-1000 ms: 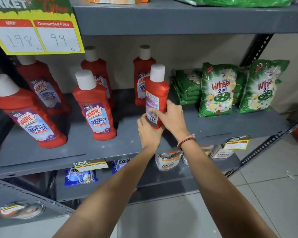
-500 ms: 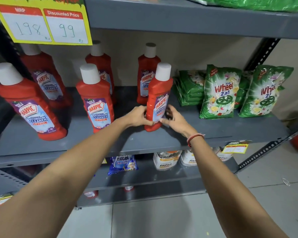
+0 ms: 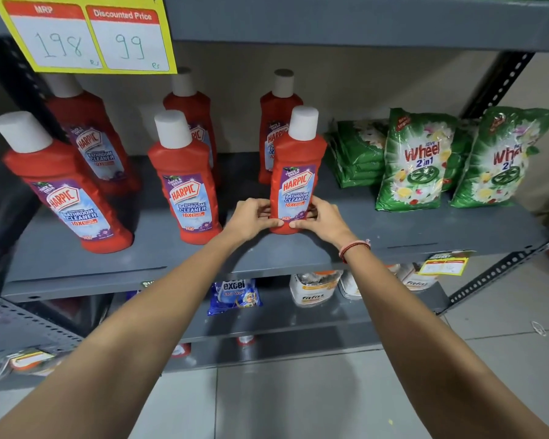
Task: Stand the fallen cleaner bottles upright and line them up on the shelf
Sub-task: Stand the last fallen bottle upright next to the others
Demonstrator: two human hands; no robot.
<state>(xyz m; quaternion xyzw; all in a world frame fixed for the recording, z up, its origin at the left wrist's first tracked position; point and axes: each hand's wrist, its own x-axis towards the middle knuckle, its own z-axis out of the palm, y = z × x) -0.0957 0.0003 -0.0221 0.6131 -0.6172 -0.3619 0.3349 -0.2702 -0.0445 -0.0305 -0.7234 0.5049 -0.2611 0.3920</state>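
Both hands are wrapped low around one red plastic cleaner bottle with a white cap (image 3: 293, 182), which stands upright near the front edge of the grey metal shelf (image 3: 393, 229). The left hand (image 3: 254, 213) cups the bottle's base from one side, fingers curled in and thumb laid across the front; the right hand (image 3: 320, 217) mirrors it from the other side, so the bottle sits pinched between the two. Neither hand is spread wide; both are closed lightly on the bottle's lower part. Holding it that low looks like a way to square it up and turn its label outward without tipping it, and my guess is the person is settling it into line.

The bottle's purple and blue label faces the aisle, and its base appears flat on the shelf. Beyond the left hand, another red bottle (image 3: 184, 182) stands close by, and a third (image 3: 61, 188) further out on the same side; they read as a front row. Three more red bottles (image 3: 278, 122) stand behind the hands toward the wall. None that I can see is lying down. Out past the right hand, green detergent packets (image 3: 415, 163) lean upright, well apart from the held bottle.
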